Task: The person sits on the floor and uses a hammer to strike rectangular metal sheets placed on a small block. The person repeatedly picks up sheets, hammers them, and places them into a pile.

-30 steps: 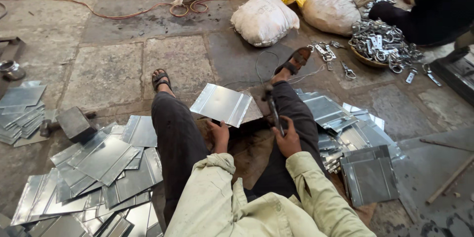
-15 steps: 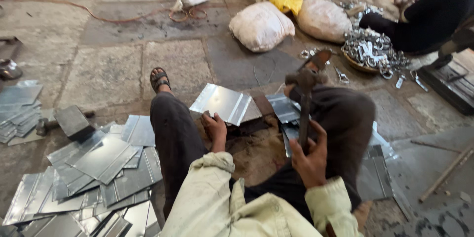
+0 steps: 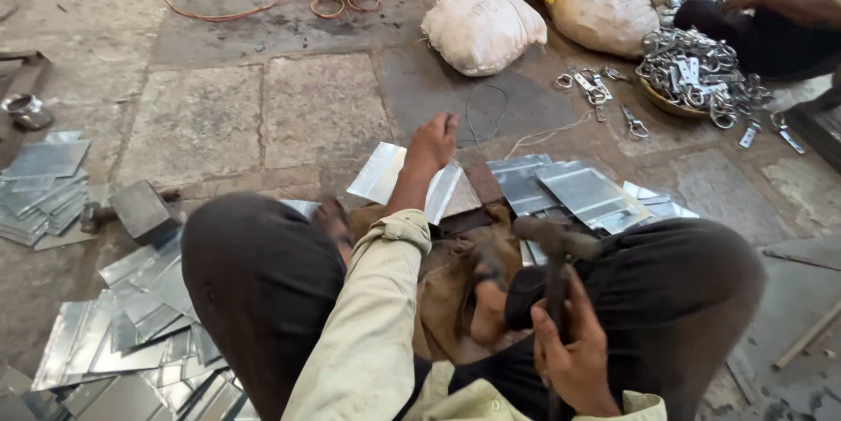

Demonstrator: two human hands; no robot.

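I sit on the stone floor with my knees drawn up. My left hand [image 3: 429,146] reaches forward and grips the far edge of a bent shiny metal sheet [image 3: 378,177] that lies on a brown cloth [image 3: 451,276] between my legs. Close to my body, my right hand [image 3: 574,360] is closed around the handle of a hammer. The dark hammer head [image 3: 555,238] is raised above my right thigh and stands short of the sheet.
Loose cut metal sheets [image 3: 131,342] cover the floor at lower left, with a stack [image 3: 39,184] and a metal block [image 3: 140,211] beyond. More sheets [image 3: 574,189] lie to the right. Behind are white sacks [image 3: 482,27], a basket of metal buckles [image 3: 692,70] and another person [image 3: 780,18].
My left hand has slid from the sheet's near edge to its far edge. My knees have come up, and my right hand has drawn the hammer back toward my body.
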